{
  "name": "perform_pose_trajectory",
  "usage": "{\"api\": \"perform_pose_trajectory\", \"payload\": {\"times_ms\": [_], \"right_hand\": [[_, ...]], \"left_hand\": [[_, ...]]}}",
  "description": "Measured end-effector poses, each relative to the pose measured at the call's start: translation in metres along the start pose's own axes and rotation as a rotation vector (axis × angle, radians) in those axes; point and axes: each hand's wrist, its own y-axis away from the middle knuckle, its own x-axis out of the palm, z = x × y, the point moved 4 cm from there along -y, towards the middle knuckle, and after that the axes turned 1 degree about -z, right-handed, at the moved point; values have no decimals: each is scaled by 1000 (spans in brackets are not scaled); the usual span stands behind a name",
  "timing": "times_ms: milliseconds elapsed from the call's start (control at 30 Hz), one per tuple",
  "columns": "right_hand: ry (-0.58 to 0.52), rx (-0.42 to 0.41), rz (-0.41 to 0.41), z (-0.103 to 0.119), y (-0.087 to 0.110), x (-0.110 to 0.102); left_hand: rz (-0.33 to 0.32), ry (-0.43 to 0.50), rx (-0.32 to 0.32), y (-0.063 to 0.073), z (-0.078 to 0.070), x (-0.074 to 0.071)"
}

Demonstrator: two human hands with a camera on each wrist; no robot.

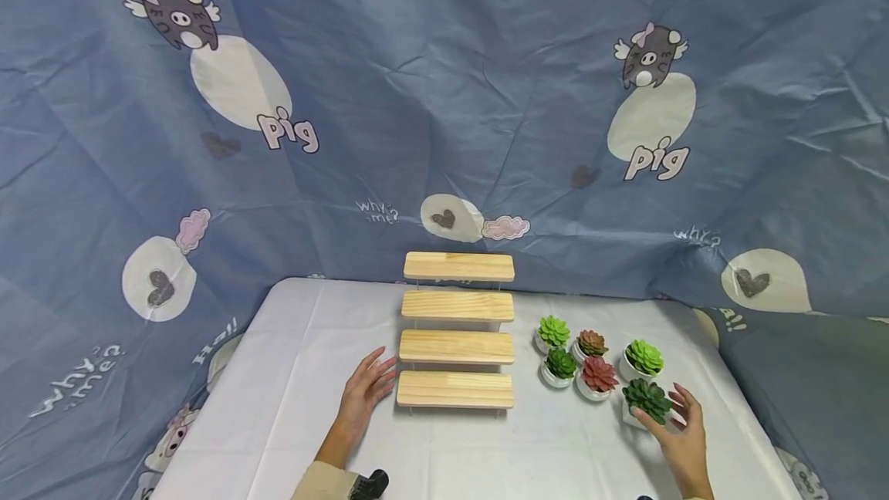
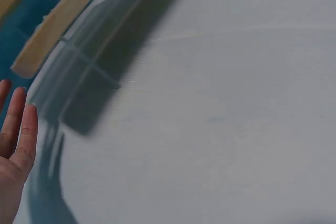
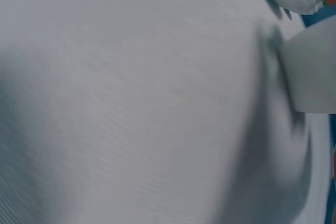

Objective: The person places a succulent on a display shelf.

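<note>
At the right of the head view, my right hand is spread around a dark green succulent in a white pot. Its thumb overlaps the pot's near side, while the fingers stand off to the right of the leaves. The right wrist view shows the white pot close by, with the hand almost wholly out of frame. My left hand holds nothing; its loosely extended fingers are beside the left end of the lowest wooden shelf. In the left wrist view, its fingers are near that shelf's end.
The four-tier stand, its top board at the back, rises mid-table. To its right sit a bright green succulent, a brown one, a green one, a red one and a light green one. Blue cloth hangs behind.
</note>
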Motion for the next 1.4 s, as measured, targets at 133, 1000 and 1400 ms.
{"api": "perform_pose_trajectory", "payload": {"times_ms": [133, 1000, 1400], "right_hand": [[1, 64, 13, 1, 4, 3], [-38, 146, 139, -10, -1, 15], [-38, 168, 173, -14, -3, 7]], "left_hand": [[-24, 5, -66, 0, 11, 6], [8, -108, -117, 1, 38, 16], [-19, -84, -159, 5, 41, 12]]}}
